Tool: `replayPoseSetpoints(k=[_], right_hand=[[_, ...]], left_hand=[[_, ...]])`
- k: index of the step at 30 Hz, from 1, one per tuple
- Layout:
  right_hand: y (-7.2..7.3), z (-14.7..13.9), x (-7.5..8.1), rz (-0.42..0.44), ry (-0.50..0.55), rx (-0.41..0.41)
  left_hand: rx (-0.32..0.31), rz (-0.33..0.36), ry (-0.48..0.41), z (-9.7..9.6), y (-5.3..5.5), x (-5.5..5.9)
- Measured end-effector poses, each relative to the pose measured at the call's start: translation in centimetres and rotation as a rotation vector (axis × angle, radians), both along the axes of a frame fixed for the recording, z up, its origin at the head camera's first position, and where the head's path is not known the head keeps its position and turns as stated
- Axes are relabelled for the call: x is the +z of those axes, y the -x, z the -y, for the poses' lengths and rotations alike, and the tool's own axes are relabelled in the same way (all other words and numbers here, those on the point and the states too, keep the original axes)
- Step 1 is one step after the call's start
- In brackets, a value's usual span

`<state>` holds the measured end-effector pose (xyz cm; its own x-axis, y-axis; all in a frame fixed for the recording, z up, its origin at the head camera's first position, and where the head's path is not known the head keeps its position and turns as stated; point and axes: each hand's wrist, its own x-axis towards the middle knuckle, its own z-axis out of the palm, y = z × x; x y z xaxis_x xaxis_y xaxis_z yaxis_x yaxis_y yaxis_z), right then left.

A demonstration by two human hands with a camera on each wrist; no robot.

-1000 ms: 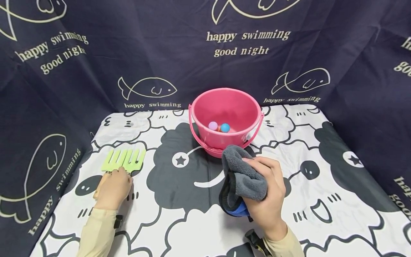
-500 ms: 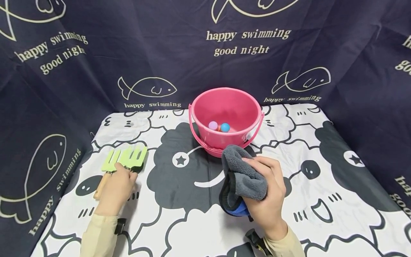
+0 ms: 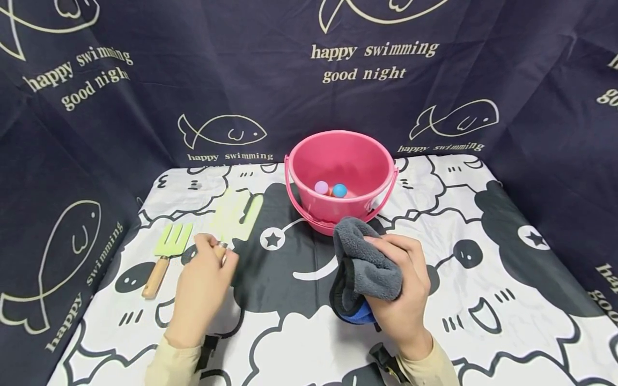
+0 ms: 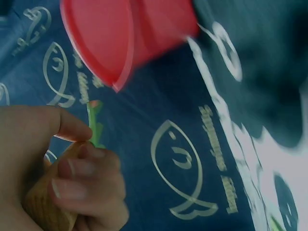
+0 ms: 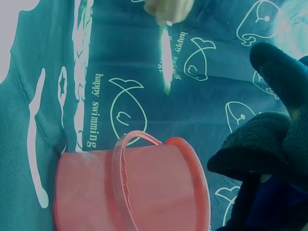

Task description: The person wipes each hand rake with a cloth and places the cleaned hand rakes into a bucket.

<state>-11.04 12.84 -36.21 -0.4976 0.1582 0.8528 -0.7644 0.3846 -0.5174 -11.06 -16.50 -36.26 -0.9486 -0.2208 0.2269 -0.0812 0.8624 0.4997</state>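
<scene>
Two hands reach over a black-and-white printed cover (image 3: 289,348), and we find both of them gripping something. The left hand (image 3: 204,284) has its thumb and fingers curled round the wooden handle of a green fork (image 3: 232,222), which we see raised off the cover, to the left of the pink bucket (image 3: 333,209) and apart from it; its pronged head is blurred in the head view. A second fork (image 3: 173,245) lies on the cover to the left of that hand, its handle toward the person. The right hand (image 3: 405,289) holds a folded grey towel (image 3: 372,262) with a blue underside, fingers bent over the fabric. We see the towel in front of the bucket, near its base in the head view, though we cannot tell whether they touch. The bucket stands upright near the dark curtain (image 3: 289,102), its handle hanging down at the front. Inside it we make out a lilac ball (image 3: 321,187) and a blue ball (image 3: 339,191), with a bit of orange between them.
</scene>
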Motion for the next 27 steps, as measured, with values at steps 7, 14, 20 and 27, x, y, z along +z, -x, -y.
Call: replayPoseSetpoints(k=[7,14,20,27], right_hand=[[0.0,0.3,0.1,-0.019,-0.003,0.003],[0.0,0.5,-0.1,-0.044,-0.030,0.017],[-0.1,0.5,-0.5,-0.078,-0.116,0.034],[0.0,0.7,-0.1,-0.200,-0.223,0.073]], left_hand=[[-0.084,-0.168,0.077,-4.5,-1.1,0.3],[-0.185,-0.274,0.100,-8.0,-1.4,0.5],[-0.238,-0.320,0.132,-10.4,-2.0,-0.1],[-0.305,-0.369,0.141,-11.7,-2.5,-0.6]])
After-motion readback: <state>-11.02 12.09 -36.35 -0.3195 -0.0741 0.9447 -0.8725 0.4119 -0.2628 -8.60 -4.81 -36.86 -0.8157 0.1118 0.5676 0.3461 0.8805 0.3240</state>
